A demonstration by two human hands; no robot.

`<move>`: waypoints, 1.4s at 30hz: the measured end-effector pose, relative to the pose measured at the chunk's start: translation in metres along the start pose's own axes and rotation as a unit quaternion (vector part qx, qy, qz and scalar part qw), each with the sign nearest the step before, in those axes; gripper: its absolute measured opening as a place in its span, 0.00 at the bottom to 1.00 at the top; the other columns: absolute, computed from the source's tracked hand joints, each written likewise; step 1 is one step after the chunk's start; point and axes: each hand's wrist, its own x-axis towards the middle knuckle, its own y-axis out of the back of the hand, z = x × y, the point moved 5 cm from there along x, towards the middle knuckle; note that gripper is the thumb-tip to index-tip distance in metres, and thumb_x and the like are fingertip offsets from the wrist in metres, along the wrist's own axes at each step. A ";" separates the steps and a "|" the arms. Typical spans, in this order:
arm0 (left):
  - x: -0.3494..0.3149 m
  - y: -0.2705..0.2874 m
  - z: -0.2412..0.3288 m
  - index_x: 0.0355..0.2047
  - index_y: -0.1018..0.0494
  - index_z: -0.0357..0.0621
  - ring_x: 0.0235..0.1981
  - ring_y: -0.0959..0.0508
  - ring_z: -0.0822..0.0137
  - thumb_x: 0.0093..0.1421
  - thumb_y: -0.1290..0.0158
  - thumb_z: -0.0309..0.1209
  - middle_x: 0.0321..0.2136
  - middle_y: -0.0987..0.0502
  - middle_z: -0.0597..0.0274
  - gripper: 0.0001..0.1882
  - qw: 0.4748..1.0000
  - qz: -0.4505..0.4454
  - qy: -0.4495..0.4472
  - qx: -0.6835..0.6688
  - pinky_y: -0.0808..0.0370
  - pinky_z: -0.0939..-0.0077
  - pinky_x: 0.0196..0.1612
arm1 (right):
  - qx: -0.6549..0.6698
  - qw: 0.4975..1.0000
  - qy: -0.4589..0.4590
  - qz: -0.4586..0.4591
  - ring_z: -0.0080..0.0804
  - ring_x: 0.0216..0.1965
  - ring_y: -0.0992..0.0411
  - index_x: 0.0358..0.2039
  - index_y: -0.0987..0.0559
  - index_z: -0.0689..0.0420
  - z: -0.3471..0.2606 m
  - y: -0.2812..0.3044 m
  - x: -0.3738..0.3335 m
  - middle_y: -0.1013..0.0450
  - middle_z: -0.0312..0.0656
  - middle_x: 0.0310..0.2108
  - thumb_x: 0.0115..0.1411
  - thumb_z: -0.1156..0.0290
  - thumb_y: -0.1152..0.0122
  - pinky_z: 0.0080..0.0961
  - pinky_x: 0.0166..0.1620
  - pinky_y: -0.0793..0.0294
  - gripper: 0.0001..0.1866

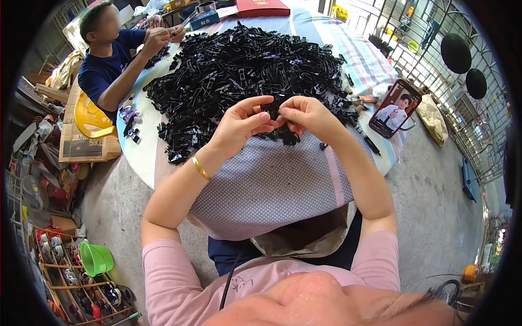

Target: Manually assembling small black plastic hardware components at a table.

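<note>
A large heap of small black plastic parts [239,70] covers the middle of the table. At its near edge, my left hand [241,120] and my right hand [312,117] face each other with their fingertips close together. Both are closed in a pinch on a small black part [270,107] between them. Its exact shape is hard to make out against the dark heap and is partly covered by my fingers. Below my wrists, a grey dotted cloth [266,185] hangs over the table's near edge.
A phone [395,108] stands propped at the right of the heap. Across to the left, a co-worker [111,65] in dark blue handles something small. A blue box [204,20] and a red box [263,7] lie at the back. A green bucket [95,258] stands lower left.
</note>
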 end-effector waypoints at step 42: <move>-0.016 -0.013 0.019 0.47 0.32 0.34 0.34 0.24 0.75 0.53 0.50 0.15 0.33 0.23 0.59 0.19 0.889 0.166 -0.159 0.395 0.26 0.84 0.38 | -0.332 0.824 0.412 0.205 0.37 0.30 0.27 0.33 0.22 0.63 -0.034 -0.033 -0.032 0.25 0.44 0.30 0.47 0.79 0.39 0.28 0.34 0.27 0.11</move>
